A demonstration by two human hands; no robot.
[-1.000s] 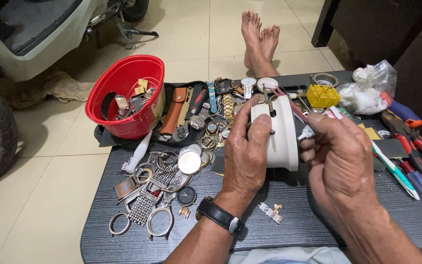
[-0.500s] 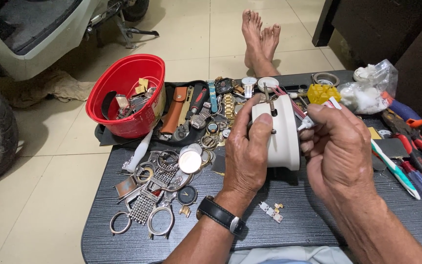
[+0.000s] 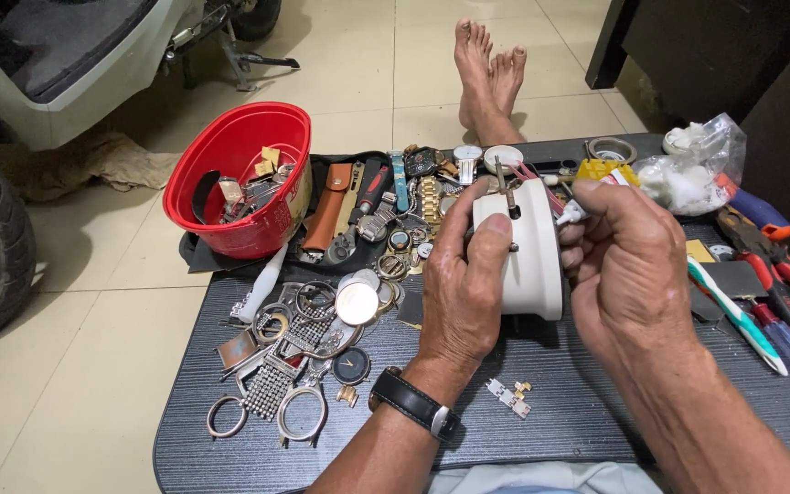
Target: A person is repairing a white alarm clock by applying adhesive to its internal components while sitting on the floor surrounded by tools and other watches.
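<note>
My left hand (image 3: 466, 284) grips a white rounded clock case (image 3: 534, 240), held upright above the dark table (image 3: 578, 416). A thin metal stem sticks up from the top of the case. My right hand (image 3: 631, 265) is closed at the case's right side, pinching a small white part (image 3: 571, 213) against it. A black watch (image 3: 415, 403) is on my left wrist.
A red bowl (image 3: 247, 187) of watch parts stands at the table's far left. Watch cases, straps and bracelets (image 3: 308, 352) lie scattered left of my hands. Screwdrivers, pliers and a toothbrush (image 3: 770, 302) lie at the right, a plastic bag (image 3: 699, 174) behind. My bare feet (image 3: 488, 78) rest beyond the table.
My right hand has moved in and up against the clock case's right side. The left hand keeps its grip on the case.
</note>
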